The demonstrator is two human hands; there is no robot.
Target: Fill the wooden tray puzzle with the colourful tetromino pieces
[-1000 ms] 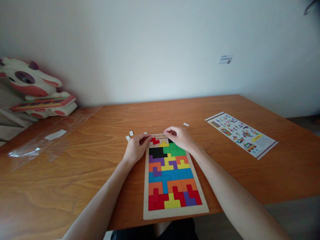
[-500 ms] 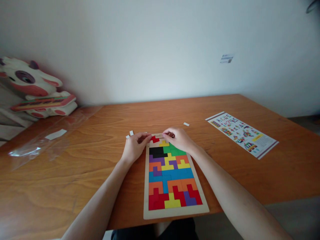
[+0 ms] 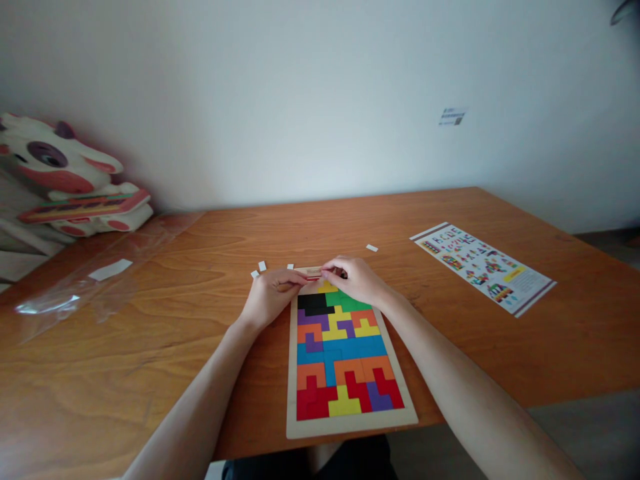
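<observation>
A wooden block puzzle board [image 3: 353, 428] lies lengthwise before me, most of its surface covered by coloured pieces, among them black puzzle pieces [image 3: 313, 305] and a green puzzle piece [image 3: 350, 301]. My left hand [image 3: 270, 297] is over its far left corner, thumb and fingers pinched together. From the other side my right hand [image 3: 355, 280] reaches the far edge, its fingers closed in a pinch. A thin strip of a red puzzle piece [image 3: 313, 279] shows between both sets of fingertips. Pale bare board shows just below it; the fingers partly hide this area.
Small white scraps [image 3: 263, 266] lie beyond my left hand, another white scrap [image 3: 372, 247] farther right. A printed sheet [image 3: 483, 267] rests on the right. Clear plastic wrapping [image 3: 105, 293] and a cow-shaped toy keyboard [image 3: 85, 180] are at left, near the wall [image 3: 300, 100].
My fingertips have drawn closer together at the board's far end. The red puzzle piece, broader in view before, now shows only as a thin strip.
</observation>
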